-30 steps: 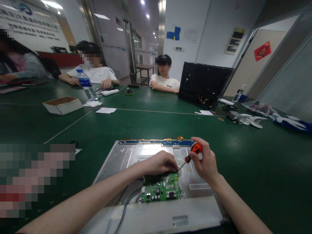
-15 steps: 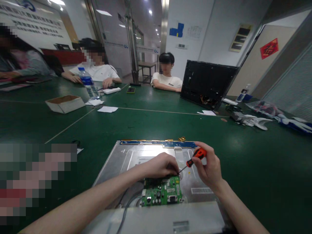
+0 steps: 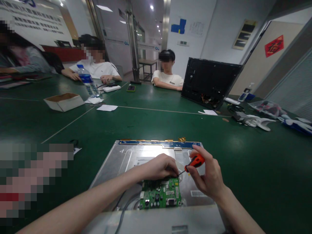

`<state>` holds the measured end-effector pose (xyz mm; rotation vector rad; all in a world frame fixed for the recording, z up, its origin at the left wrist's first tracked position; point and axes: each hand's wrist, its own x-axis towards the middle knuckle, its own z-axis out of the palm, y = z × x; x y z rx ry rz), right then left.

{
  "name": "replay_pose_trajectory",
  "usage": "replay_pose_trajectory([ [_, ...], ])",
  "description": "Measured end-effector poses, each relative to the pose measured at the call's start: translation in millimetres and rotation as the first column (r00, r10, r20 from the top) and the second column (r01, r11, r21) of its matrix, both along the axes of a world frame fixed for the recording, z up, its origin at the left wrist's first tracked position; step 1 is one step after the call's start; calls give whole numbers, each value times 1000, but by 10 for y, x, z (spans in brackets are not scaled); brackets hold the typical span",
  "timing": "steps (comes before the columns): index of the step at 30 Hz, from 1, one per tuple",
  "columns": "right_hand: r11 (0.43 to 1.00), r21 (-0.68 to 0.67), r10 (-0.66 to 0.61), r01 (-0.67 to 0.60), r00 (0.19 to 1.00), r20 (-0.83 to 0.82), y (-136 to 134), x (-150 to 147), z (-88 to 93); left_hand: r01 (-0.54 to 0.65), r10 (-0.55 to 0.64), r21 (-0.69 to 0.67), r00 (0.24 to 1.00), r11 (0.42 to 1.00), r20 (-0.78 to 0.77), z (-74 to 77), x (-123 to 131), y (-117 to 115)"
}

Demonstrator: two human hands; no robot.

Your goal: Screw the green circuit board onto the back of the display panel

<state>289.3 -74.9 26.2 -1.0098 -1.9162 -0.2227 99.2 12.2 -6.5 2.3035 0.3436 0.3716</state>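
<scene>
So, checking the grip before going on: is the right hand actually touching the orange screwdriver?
Touching. The head view shows the right hand with thumb and fingers closed round the handle of the orange screwdriver, with no gap between them.

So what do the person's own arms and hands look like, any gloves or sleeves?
No gloves: the left hand and the right hand are bare. The left forearm and the right forearm are bare too, with no sleeve edge in view. No watch, bracelet or ring shows on either.
</scene>
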Motion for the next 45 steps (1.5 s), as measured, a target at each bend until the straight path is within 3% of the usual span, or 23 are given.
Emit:
replay_pose_trajectory([
  [5,993,-107,39,-47,997,-73,14,-23,-13,25,-24,-24,1000,999,8,5,10,13],
  [14,996,-89,1,-12,993,-119,50,-43,-85,-12,11,-43,1000,999,-13,-4,6,10],
  [19,998,-24,57,-61,991,-124,73,-46,-91,-30,28,-87,999,996,-24,1,1,-2],
  [27,989,-106,90,-102,989,-114,60,-40,-85,-1,2,-125,1000,992,10,-39,5,26],
  [40,995,-61,71,-77,993,-98,89,-44,-127,-32,28,-116,999,993,-39,9,-1,11],
  [45,985,-132,98,-112,989,-110,71,-33,-111,-29,22,-110,998,993,-59,-7,-1,21],
])
